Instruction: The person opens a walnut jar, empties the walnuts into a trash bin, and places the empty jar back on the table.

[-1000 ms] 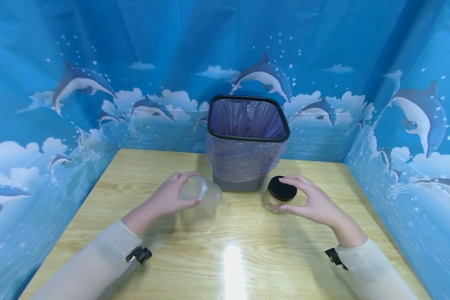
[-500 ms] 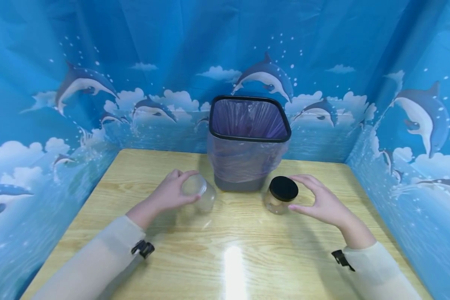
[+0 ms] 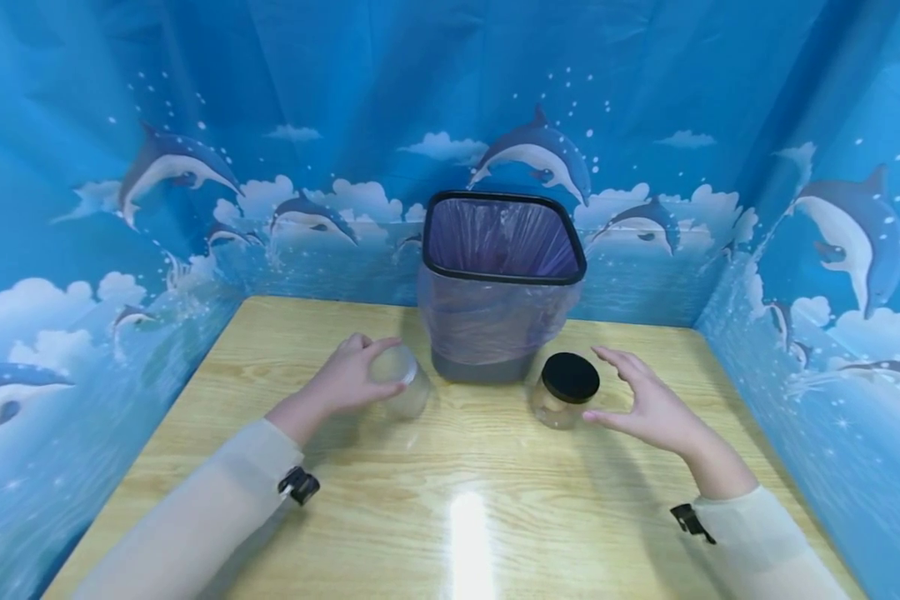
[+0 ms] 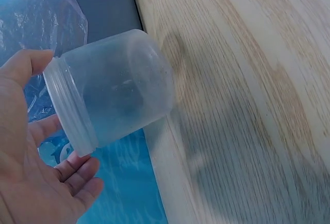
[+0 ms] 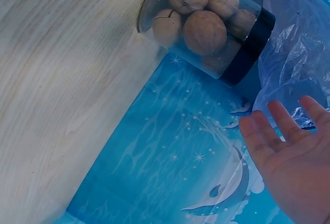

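Observation:
My left hand [image 3: 351, 382] grips a clear plastic jar [image 3: 408, 395] without a lid by its ridged neck, thumb on one side and fingers on the other. Nothing shows inside that jar [image 4: 116, 87] in the left wrist view. Whether its base touches the table cannot be told. A second jar [image 3: 553, 410] stands upright on the right with a black lid [image 3: 570, 377] on. Through its wall, several walnuts [image 5: 205, 32] show in the right wrist view. Beside it, my right hand [image 3: 648, 408] is apart from the jar, fingers spread and holding nothing.
Behind the jars stands a grey trash bin [image 3: 487, 368] with a black rim and a purple bag [image 3: 498, 321] lining it. A blue dolphin-print curtain [image 3: 330, 117] encloses the wooden table [image 3: 390, 508] at the back and sides.
The lidless jar has tipped from leaning sideways to more upright, its base swinging down and left. My right hand has let go of the lidded jar and drawn back right.

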